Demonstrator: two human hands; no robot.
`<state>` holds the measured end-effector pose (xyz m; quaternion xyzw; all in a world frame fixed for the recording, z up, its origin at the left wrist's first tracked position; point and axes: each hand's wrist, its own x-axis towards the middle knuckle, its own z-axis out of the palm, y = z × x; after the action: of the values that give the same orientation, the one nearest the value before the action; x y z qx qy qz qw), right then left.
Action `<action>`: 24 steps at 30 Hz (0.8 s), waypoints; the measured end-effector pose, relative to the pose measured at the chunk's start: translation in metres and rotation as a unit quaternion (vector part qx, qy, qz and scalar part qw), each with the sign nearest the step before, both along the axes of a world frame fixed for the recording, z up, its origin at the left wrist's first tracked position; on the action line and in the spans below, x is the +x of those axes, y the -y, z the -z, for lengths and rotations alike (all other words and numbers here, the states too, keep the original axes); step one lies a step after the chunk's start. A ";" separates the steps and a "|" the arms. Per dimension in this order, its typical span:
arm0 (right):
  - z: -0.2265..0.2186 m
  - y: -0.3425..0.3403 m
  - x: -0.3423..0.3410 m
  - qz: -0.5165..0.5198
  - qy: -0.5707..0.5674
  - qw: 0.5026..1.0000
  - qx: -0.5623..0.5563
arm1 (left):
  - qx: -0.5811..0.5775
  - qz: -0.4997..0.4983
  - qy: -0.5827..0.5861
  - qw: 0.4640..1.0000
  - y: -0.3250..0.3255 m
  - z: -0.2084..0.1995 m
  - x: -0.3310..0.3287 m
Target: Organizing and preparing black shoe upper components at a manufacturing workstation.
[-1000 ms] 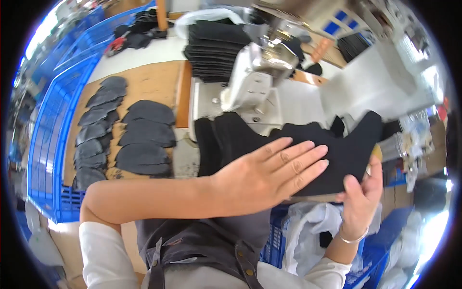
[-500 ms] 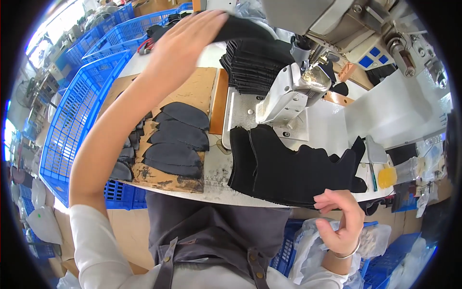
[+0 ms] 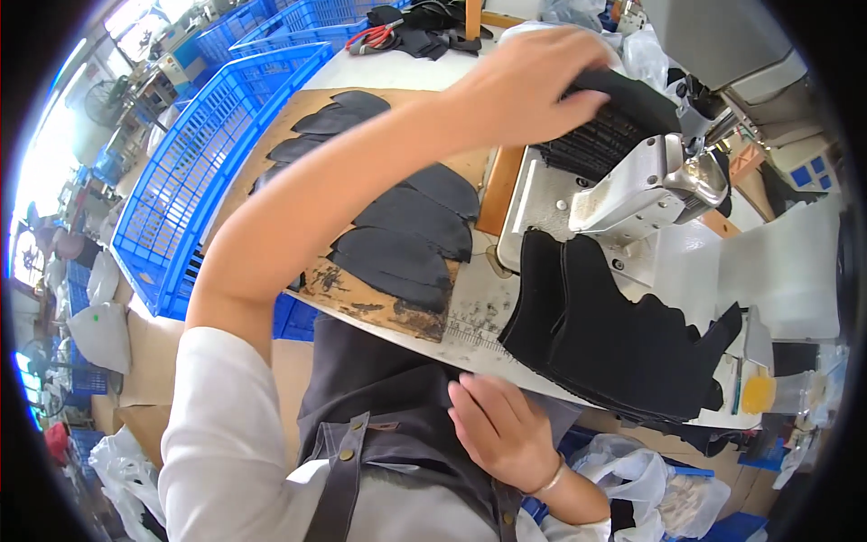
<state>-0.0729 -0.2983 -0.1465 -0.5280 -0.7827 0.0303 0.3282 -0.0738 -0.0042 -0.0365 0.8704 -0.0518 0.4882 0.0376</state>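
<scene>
My left hand (image 3: 533, 86) reaches over the table to a stack of black fabric pieces (image 3: 587, 149) beside the sewing machine. Its thumb and fingers close on the left edge of a black fabric piece (image 3: 637, 95) on top of that stack. In front of the apron, just off the table's near edge, my right hand (image 3: 506, 434) is empty, with its fingers loosely bent and a little apart. A pile of larger black cut pieces (image 3: 623, 334) lies at the table's right front. Dark grey rounded pieces (image 3: 406, 226) overlap on a worn brown board (image 3: 375, 307), partly covered by my left forearm.
The machine's metal arm (image 3: 632, 194) stands between the stack and the larger pile. A blue crate (image 3: 167, 217) sits left of the board. Red-handled scissors (image 3: 372, 38) lie at the back near black scraps. Plastic bags (image 3: 623, 465) are below the table at right.
My left hand has swung right with a black piece, from above the board to the stack. My right hand has left the larger pile, moving left and down. The view has shifted.
</scene>
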 end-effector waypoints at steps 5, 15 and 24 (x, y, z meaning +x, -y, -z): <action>0.006 -0.035 -0.023 0.088 0.057 0.994 -0.015 | -0.194 0.052 -0.382 0.902 0.037 0.052 -0.109; 0.015 -0.051 -0.031 0.105 0.088 0.990 -0.040 | -0.111 0.082 -0.352 0.926 0.041 0.088 -0.141; 0.017 -0.074 -0.036 0.119 0.033 0.992 -0.009 | -0.368 -0.056 -0.381 0.846 0.058 0.084 -0.146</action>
<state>-0.1086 -0.2247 -0.1639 -0.6207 -0.7248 -0.0192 0.2984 -0.2193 -0.0623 -0.1209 0.9117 0.1988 0.1029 0.3445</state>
